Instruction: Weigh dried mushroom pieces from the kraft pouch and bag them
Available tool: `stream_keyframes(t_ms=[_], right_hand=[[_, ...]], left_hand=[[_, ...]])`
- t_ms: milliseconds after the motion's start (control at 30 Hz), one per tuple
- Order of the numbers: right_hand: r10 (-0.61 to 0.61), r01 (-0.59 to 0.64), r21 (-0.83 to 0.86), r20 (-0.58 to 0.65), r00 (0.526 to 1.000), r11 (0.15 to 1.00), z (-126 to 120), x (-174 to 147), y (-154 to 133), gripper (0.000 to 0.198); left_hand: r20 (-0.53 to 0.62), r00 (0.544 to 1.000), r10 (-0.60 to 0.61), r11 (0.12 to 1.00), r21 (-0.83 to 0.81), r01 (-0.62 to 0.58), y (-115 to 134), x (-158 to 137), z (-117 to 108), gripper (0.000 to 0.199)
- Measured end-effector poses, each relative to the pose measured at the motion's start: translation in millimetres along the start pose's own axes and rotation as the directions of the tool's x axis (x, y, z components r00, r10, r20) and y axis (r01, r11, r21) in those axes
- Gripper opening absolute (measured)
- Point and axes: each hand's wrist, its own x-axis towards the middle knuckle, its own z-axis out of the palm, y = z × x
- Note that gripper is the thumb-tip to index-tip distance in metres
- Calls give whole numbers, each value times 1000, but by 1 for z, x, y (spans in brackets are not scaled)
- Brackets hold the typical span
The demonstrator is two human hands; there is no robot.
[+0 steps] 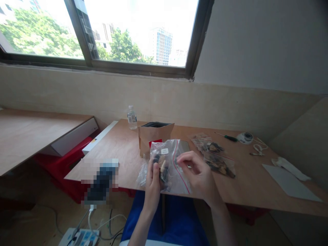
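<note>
My left hand [153,182] grips a clear zip bag [176,179] by its left side, thumb across the front. Inside the bag are dark and tan dried-looking pieces [164,167], and a small white label is stuck near its top. A red zip line runs down the bag's right side. There my right hand [198,171] has its fingers curled and pinched at the zip line; the exact fingertip contact is partly hidden. Behind the bag stands a brown paper pouch [151,132] with its top open and a red patch on its front. Crumpled clear plastic [142,176] lies left of my left hand.
Two similar filled zip bags [220,165] lie to the right. Beyond them are a green-handled screwdriver [230,138], a white dome camera [245,137], a cable [260,148] and white paper [289,182]. A water bottle [132,119] stands behind; a power strip [79,237] sits below left.
</note>
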Motion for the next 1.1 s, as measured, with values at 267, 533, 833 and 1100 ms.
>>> stream_keyframes(t_ms=[267,533,833,1100], right_hand=[[114,-54,-134,494,862,989,-3,14,8,39],[70,21,-179,486,871,984,8,25,18,24],[161,-145,-71,471,867,987,14,28,25,23],[166,-210,170,241,956,963,6,46,42,38]], left_hand=[[90,996,4,995,101,-14,2,5,-5,46],[110,991,-76,995,71,68,1,10,-10,50],[56,982,-181,982,-50,184,-8,17,-11,50],[-62,939,-337,884,-366,293,-12,25,-13,35]])
